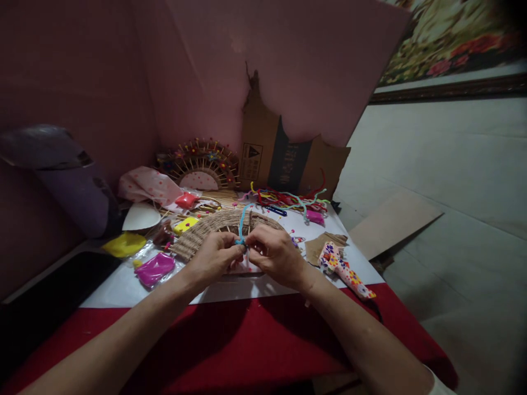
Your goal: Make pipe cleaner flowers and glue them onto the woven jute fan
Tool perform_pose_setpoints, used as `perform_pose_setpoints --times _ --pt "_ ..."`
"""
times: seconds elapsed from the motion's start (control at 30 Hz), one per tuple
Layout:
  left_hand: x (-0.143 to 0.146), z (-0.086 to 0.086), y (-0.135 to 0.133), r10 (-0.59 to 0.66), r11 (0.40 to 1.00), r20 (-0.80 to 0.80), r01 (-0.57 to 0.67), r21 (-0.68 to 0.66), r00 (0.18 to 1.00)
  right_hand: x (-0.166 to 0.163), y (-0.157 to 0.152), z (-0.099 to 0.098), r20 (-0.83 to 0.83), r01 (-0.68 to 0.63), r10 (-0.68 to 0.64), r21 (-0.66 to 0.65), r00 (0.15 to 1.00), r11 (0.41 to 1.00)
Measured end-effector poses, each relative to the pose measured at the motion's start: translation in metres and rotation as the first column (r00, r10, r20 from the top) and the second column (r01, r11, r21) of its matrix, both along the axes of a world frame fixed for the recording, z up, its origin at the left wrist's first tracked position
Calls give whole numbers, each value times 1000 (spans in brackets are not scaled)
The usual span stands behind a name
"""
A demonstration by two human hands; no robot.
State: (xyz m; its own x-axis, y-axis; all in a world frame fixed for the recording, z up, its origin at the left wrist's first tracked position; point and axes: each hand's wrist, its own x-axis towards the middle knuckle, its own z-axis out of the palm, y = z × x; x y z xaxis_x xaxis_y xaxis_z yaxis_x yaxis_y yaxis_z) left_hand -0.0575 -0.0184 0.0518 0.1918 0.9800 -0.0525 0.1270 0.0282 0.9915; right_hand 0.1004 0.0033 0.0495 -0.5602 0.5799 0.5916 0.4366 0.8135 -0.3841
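Note:
Between my two hands is a light-blue pipe cleaner (241,224), its free end rising and bending over at the top. My left hand (220,252) pinches its lower part, where it is bunched or twisted. From the other side, my right hand (274,255) closes thumb and fingers on the same spot. Behind and under the hands lies a fan-shaped piece wrapped in brown twine (201,233), with thin sticks along its inner curve. The fingertips partly hide the twisted part and the middle of the fan.
A finished-looking fan (200,178) leans at the back beside torn cardboard (263,142). Coloured pipe cleaners (296,200) pile behind my right hand. A floral glue gun (346,271) lies right. Magenta clay (155,269) and a yellow packet (124,244) lie left. Red cloth (255,340) covers the front edge.

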Motion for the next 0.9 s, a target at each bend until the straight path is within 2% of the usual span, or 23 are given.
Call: perform_pose_setpoints --times 0.2,0.4,0.57,0.7,0.83,0.9 --pt "-4 2 1 -17 998 25 15 68 1000 1 3 1 -94 3 -5 -18 996 1000" --pt "-9 3 0 -50 993 19 48 103 999 1 3 -1 -129 -29 36 57 991 998" --pt "-8 5 -2 -57 993 19 55 108 998 3 4 -4 7 -42 41 148 999 988" --pt "-6 5 -2 -74 994 43 70 89 996 3 4 -4 132 -28 -4 240 991 970" --pt "-5 6 -3 -82 993 32 80 82 996 2 4 -3 171 -36 -21 321 985 946" --pt "-5 7 -3 -87 993 37 84 80 995 2 4 -3 152 -44 -4 310 988 950"
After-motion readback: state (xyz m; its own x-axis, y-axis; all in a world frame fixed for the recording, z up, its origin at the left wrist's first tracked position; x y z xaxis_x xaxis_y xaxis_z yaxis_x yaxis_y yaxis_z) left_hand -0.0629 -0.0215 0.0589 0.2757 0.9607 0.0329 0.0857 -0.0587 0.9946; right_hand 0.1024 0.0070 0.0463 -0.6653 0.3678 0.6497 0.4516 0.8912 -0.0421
